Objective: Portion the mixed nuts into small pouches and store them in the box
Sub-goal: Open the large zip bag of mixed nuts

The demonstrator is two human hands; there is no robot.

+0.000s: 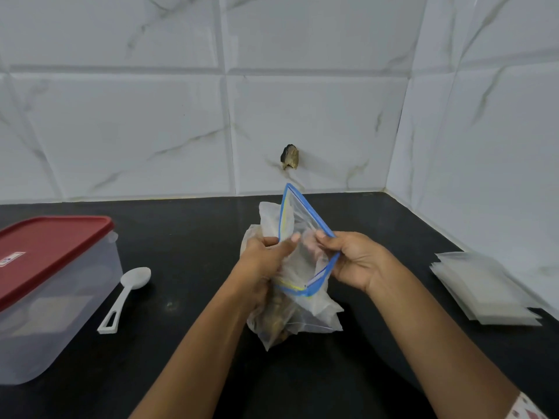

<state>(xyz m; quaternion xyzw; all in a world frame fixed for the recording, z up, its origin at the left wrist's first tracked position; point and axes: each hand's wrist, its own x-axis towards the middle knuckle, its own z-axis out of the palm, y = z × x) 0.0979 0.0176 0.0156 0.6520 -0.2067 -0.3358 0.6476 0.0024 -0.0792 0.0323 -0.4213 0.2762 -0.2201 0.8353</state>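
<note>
You are just starting: your left hand [266, 255] and right hand [358, 260] pinch the nut bag [302, 297] open, and the pouches [484, 288] on the right lie empty.

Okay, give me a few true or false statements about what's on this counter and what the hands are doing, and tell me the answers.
1. The left hand and right hand both grip the zip bag at its blue-edged mouth. True.
2. The red lid has been taken off the box. False: the lid sits on the box.
3. The white spoon lies on the counter beside the box. True.
4. The small pouches are stacked to the left of the box. False: they lie in a pile at the counter's right side, far from the box.
</note>
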